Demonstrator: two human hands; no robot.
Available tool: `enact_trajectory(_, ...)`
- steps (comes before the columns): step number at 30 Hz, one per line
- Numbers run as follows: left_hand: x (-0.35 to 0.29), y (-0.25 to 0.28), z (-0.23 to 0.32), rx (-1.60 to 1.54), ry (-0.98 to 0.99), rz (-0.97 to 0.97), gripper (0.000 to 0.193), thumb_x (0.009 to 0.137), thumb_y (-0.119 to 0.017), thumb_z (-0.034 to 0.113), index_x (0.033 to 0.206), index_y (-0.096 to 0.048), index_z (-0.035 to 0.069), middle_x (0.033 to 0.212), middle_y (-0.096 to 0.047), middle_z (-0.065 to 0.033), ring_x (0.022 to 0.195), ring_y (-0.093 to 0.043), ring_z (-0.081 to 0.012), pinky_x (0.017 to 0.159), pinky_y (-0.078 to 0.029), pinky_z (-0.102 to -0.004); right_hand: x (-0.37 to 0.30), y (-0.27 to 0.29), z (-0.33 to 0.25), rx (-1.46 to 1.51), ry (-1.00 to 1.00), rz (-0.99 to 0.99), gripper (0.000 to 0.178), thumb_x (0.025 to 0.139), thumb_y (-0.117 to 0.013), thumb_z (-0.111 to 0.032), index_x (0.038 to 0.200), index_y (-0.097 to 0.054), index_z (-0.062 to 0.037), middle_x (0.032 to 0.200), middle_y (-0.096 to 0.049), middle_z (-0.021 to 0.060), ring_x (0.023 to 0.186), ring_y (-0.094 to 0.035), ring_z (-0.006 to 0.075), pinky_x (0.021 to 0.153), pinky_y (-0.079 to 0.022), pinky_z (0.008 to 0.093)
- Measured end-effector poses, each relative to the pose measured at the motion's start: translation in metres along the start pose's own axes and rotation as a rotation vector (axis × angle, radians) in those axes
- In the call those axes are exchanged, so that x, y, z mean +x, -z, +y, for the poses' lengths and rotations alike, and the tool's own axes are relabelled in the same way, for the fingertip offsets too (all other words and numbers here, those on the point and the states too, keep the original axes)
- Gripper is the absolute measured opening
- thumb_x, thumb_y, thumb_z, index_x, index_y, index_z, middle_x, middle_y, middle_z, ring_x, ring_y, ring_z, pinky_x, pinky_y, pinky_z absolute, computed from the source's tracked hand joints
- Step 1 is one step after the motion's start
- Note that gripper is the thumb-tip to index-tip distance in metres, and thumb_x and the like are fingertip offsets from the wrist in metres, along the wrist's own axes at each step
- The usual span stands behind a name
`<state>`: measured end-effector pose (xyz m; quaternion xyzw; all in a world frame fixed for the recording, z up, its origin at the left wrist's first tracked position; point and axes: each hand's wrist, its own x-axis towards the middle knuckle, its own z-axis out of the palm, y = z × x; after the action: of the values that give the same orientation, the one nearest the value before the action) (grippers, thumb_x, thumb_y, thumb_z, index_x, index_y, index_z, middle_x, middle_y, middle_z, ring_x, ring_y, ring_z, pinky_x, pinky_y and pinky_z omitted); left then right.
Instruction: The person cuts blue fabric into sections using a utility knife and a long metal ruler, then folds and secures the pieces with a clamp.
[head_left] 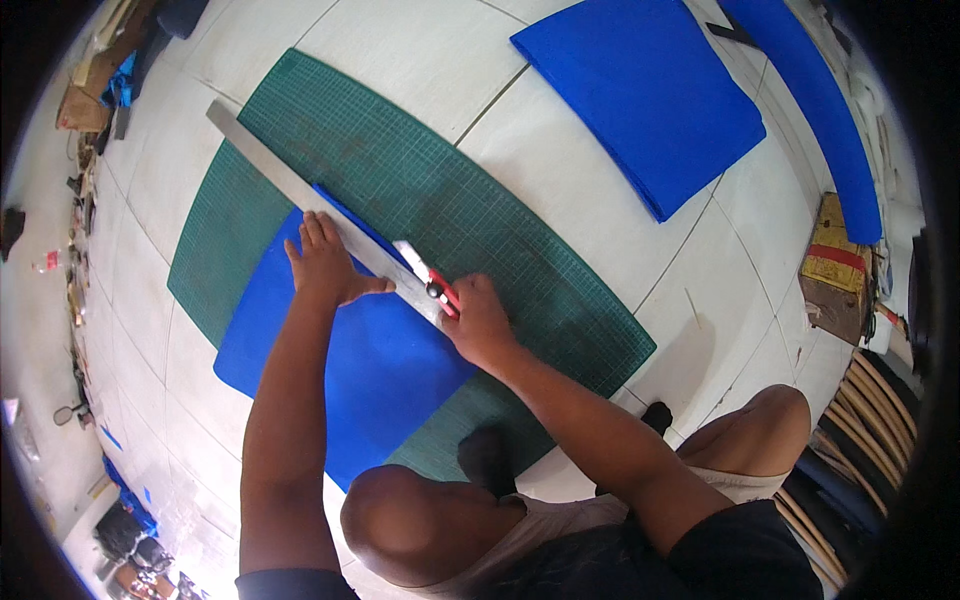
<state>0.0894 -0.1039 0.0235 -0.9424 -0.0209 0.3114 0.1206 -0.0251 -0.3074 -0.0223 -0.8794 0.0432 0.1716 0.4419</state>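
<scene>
A green cutting mat (480, 215) lies on the tiled floor, with a blue sheet (370, 390) spread over its near left part. Across the sheet runs a long metal ruler (265, 155), slanting from upper left to lower right. My left hand (330, 255) presses on the ruler and sheet, its fingers spread and thumb stretched out. In my right hand (482, 315) is a red utility knife (440, 290), its pale blade end pointing up and left, above or beside the ruler. A narrow strip of blue (345, 205) shows past the ruler's far edge.
A folded blue sheet (645, 105) lies at the far right, and a long blue piece (825, 110) beyond it. A cardboard box (838, 270) and several rolls (870, 410) stand along the right. Clutter, including another box (85, 108), lines the left wall.
</scene>
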Motion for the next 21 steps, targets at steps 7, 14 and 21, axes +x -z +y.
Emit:
enact_trajectory(7, -0.001, 0.009, 0.006, -0.023, -0.013, 0.002, 0.155, 0.042, -0.083, 0.075, 0.15, -0.011, -0.01, 0.158, -0.015, -0.0297, 0.149, -0.016, -0.0389, 0.116, -0.02, -0.0603, 0.02, 0.017, 0.012, 0.218, -0.215, -0.167, 0.042, 0.076, -0.078, -0.022, 0.107, -0.058, -0.0032, 0.101, -0.068, 0.0186, 0.098, -0.066, 0.0366, 0.085, -0.051, 0.0438)
enact_trajectory(14, -0.002, 0.005, 0.001, 0.033, -0.005, -0.032, 0.154, 0.046, -0.077, 0.081, 0.151, -0.01, -0.01, 0.159, -0.013, -0.028, 0.149, -0.016, -0.0378, 0.116, -0.017, -0.0613, 0.026, 0.091, 0.03, 0.294, -0.356, -0.128, 0.039, 0.077, -0.081, -0.028, 0.101, -0.062, -0.0034, 0.088, -0.066, 0.0122, 0.078, -0.064, 0.0278, 0.073, -0.051, 0.0397)
enact_trajectory(21, -0.001, 0.004, 0.005, 0.002, -0.002, -0.018, 0.156, 0.044, -0.078, 0.081, 0.152, -0.009, -0.008, 0.159, -0.012, -0.0268, 0.149, -0.015, -0.0368, 0.116, -0.018, -0.0618, 0.015, 0.214, 0.057, 1.231, -0.09, 0.238, 0.029, 0.081, -0.077, -0.011, 0.102, -0.057, -0.0108, 0.078, -0.056, -0.002, 0.07, -0.055, 0.0128, 0.069, -0.048, 0.0316)
